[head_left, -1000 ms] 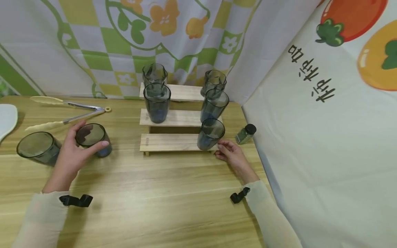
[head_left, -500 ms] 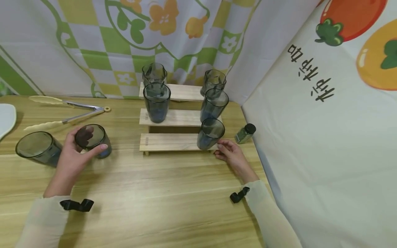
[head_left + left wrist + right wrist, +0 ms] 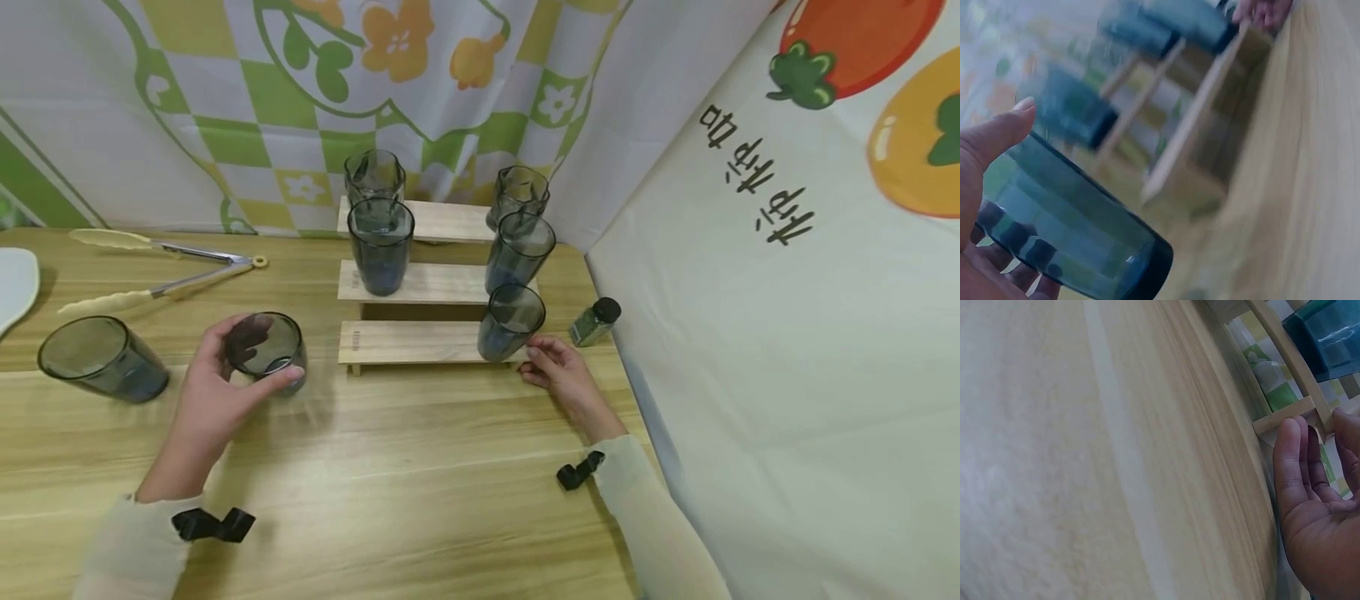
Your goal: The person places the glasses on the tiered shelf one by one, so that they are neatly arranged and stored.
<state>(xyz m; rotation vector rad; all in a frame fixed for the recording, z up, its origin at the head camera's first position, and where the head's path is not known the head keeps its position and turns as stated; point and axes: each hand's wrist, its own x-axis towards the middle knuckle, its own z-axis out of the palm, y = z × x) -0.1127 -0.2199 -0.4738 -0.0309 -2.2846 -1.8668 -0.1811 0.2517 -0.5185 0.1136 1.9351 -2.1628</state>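
Observation:
My left hand [image 3: 213, 387] holds a smoky blue-grey drinking glass [image 3: 1079, 215], thumb on the near side and fingers round the far side. It is over the table, left of a three-step wooden shelf [image 3: 412, 342]. At the shelf's lowest step, my right hand [image 3: 561, 377] pinches the right end between thumb and fingers. Right above those fingertips, a glass [image 3: 512, 323] stands on that step. The middle step bears a glass at the left [image 3: 381, 250] and another at the right [image 3: 519, 250]. Two wavy glasses, one left [image 3: 374, 177] and one right [image 3: 520, 192], occupy the top step.
Another glass [image 3: 105, 360] stands on the table left of my left hand. Behind it lie open tongs [image 3: 198, 265] with cream tips. A black-capped jar of green flakes [image 3: 594, 323] is right of the shelf. A white board [image 3: 17, 287] shows at the left edge.
My left hand has carried its glass to the right and slightly nearer, away from the other table glass. My right hand has stayed at the shelf end.

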